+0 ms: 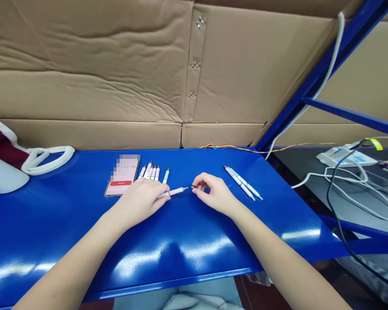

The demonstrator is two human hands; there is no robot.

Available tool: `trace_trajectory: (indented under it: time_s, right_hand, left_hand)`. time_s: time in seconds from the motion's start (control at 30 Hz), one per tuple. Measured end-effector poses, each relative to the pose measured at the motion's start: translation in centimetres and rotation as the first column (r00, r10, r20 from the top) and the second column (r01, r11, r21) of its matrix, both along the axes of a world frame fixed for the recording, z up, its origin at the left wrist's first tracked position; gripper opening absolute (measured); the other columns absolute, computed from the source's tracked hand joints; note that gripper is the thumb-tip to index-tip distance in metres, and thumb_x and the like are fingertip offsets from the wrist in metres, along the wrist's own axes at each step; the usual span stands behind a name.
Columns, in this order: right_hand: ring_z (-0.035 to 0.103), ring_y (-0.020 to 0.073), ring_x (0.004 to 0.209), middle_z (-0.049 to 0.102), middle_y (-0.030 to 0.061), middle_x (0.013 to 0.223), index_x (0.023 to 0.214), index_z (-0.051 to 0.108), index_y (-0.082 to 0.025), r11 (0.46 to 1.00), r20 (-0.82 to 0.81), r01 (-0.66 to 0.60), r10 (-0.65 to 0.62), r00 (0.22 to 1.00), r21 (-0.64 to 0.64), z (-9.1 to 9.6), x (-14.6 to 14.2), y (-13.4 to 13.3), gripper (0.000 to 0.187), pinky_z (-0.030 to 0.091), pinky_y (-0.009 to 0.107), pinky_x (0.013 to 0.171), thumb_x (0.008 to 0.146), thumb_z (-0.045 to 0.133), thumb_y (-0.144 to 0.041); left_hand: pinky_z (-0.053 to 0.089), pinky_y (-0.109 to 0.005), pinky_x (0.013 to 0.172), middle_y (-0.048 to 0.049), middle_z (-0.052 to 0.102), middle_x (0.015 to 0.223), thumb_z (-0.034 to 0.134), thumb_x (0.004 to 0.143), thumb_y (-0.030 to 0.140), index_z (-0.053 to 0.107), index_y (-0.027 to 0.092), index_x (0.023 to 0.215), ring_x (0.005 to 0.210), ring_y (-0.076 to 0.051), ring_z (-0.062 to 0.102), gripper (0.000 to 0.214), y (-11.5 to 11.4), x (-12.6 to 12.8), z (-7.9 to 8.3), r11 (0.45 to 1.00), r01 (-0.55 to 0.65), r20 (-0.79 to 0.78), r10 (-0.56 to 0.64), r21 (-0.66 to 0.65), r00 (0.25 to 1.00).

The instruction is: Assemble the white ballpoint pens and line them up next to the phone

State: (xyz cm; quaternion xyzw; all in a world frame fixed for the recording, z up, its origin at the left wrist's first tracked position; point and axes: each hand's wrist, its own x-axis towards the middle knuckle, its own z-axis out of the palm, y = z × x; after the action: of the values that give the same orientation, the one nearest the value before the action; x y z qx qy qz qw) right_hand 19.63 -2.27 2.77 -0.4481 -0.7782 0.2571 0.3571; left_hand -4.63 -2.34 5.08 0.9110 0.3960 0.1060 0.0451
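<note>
Pink-and-white plastic pen (176, 192) lies closed in our left hand (139, 202) while our right hand (211, 193) pinches its tip; slackened fingers could let it roll across the glossy blue worktop (233, 245).

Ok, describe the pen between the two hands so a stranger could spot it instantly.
On the glossy blue shelf top, find the bunch of pens by the phone and the pens lying further right. Between them, one white-and-pink pen sits gripped in the left hand, its tip at the right hand's fingers; it alone is held.
</note>
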Motion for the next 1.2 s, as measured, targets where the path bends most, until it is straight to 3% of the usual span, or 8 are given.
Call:
trace_trajectory:
  time_s: [0.73,1.0,1.2]
  right_hand:
    - [0.058,0.0129,0.071,0.061,0.0029,0.08,0.08,0.061,-0.019,0.991,-0.032,-0.084,0.088,0.996,0.107,0.2,-1.0,-0.7,0.01,0.049,0.027,0.068,0.08,0.054,-0.012]
    - [0.059,0.0129,0.069,0.064,0.0017,0.078,0.081,0.062,-0.019,0.999,-0.119,0.002,-0.006,0.993,-0.038,-0.1,-1.5,-0.7,0.006,0.048,0.025,0.065,0.08,0.056,-0.018]
    - [0.053,0.0113,0.059,0.056,-0.0012,0.062,0.069,0.059,-0.018,0.995,-0.006,0.048,-0.049,0.999,-0.09,0.0,-1.4,-0.5,0.025,0.042,0.024,0.06,0.088,0.047,-0.028]
  left_hand:
    - [0.043,-0.034,0.075,-0.0031,0.065,0.086,0.044,0.092,0.033,0.061,0.023,0.097,0.082,-0.021,0.061,0.021,-0.5,0.6,0.1,1.0,0.011,-0.027,-0.01,0.026,1.0]
    - [0.044,-0.026,0.066,-0.0036,0.058,0.09,0.037,0.094,0.031,0.057,0.022,0.1,0.076,-0.017,0.058,0.024,-0.8,0.9,-0.3,0.998,-0.063,0.041,0.063,0.001,0.997]
    - [0.044,-0.026,0.064,-0.0036,0.057,0.089,0.035,0.093,0.031,0.056,0.02,0.099,0.074,-0.016,0.056,0.024,-1.1,1.4,-0.1,0.998,-0.061,0.083,0.062,-0.012,0.995]
